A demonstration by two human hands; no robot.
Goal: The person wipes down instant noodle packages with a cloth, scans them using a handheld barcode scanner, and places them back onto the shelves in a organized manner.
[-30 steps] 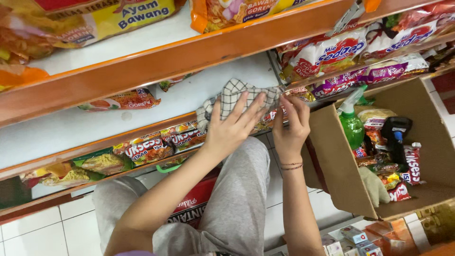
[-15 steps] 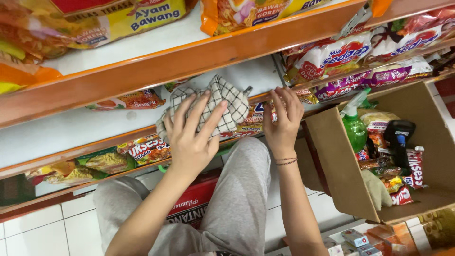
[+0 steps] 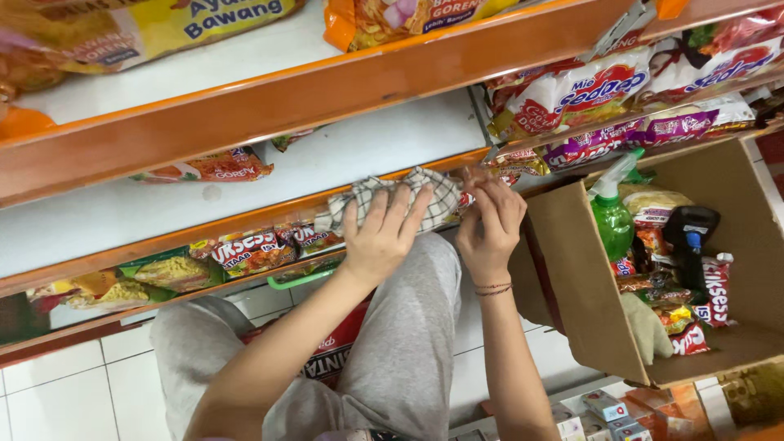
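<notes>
My left hand lies fingers spread on a black-and-white checked cloth, pressing it onto the front edge of the white middle shelf with its orange lip. Right beside it, my right hand pinches the corner of a noodle packet at the shelf's edge. Both forearms reach up from my grey-trousered knees.
Noodle packets fill the lower shelf, and more lie at the upper right. An open cardboard box on the right holds a green spray bottle, a black handheld tool and packets. A red bag lies between my knees.
My left hand swept the cloth left along the shelf, then back right to the front lip. My right hand stayed at the shelf edge and closed on a packet's corner.
</notes>
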